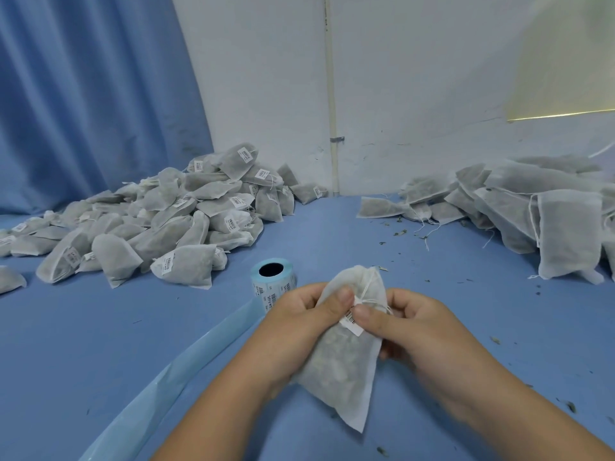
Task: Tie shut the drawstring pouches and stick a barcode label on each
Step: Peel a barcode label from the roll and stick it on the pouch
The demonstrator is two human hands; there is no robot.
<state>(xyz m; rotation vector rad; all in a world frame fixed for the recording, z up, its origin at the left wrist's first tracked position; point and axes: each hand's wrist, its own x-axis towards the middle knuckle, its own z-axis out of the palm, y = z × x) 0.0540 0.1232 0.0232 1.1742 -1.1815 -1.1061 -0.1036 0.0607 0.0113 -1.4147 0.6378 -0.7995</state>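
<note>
Pouch (346, 367): white mesh, filled with greyish dried matter, held up off the desk (100, 327), just right of the label roll (273, 282) and nearer the person. Long axis runs near-to-far. The gathered mouth points away from the person and slightly up; the bottom corner points back toward the person. The drawstring (366, 287) is pulled tight across the neck, with loose ends trailing toward the right side.

Left grip (299, 324): fingers curled round the pouch's upper left side, thumb laid on the front. Right grip (412, 327): fingers curled behind the pouch's right side, thumb tip pressing the barcode label (352, 322) onto the front, just below the neck. Both thumbs partly cover the label.

Label roll: stands on end, dark core facing up, pale blue backing. A barcode label shows on its side. An empty backing strip (173, 371) trails from the roll across the desk to the near left.

Left of the roll and beyond it: a large heap of tied pouches (173, 227), many showing white barcode stickers. Far right of the roll and beyond: a second heap of pouches (519, 201) with no stickers visible and strings loose. Between roll and second heap: scattered herb crumbs (402, 232).

Behind the roll: a blue curtain (83, 94) on the left, and a white wall (416, 78) with a vertical pipe (331, 94).

Writing: barcode bars are plain on the roll, the held label and the heap stickers. The characters are too small to read.
</note>
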